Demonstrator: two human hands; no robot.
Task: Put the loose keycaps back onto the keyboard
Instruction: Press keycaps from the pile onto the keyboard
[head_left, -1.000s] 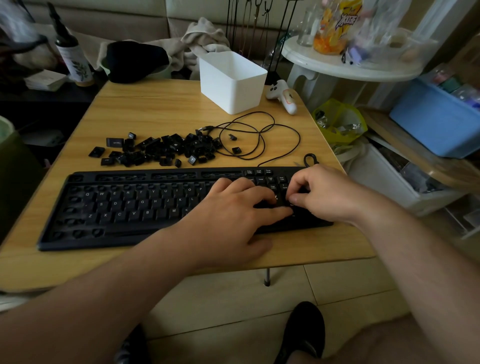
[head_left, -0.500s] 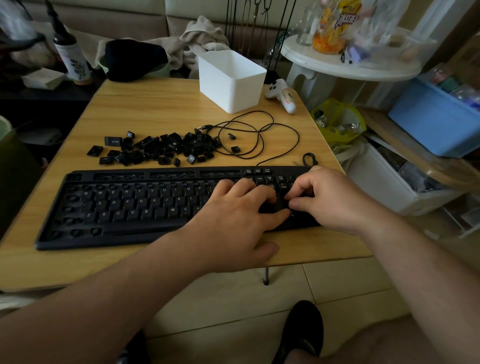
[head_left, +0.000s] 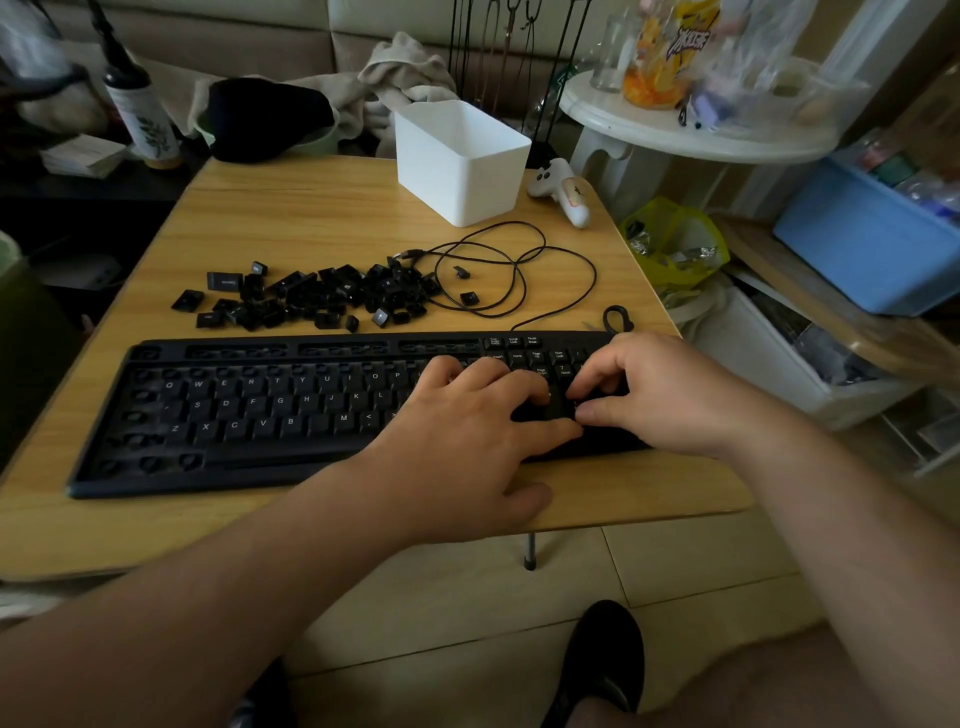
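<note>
The black keyboard (head_left: 260, 415) lies along the front of the wooden table (head_left: 311, 218). Its letter keys are in place, while the top row and left column show bare sockets. A pile of loose black keycaps (head_left: 322, 299) sits just behind it, and two stray keycaps (head_left: 469, 298) lie inside the cable loop. My left hand (head_left: 467, 441) rests flat on the keyboard's right part, fingers spread, index finger stretched towards the right. My right hand (head_left: 670, 395) is curled over the number pad, thumb and fingertips close together on one spot. Whatever is under those fingertips is hidden.
A white plastic bin (head_left: 460, 161) stands at the back of the table, with a white controller (head_left: 563, 195) beside it. The keyboard's black cable (head_left: 519, 270) coils behind the number pad, near a black loop handle (head_left: 615, 317). Crates and a white stool crowd the right side.
Both hands stay on the right end of the keyboard. My right fingertips have shifted slightly over the number pad, and the view has drifted a little.
</note>
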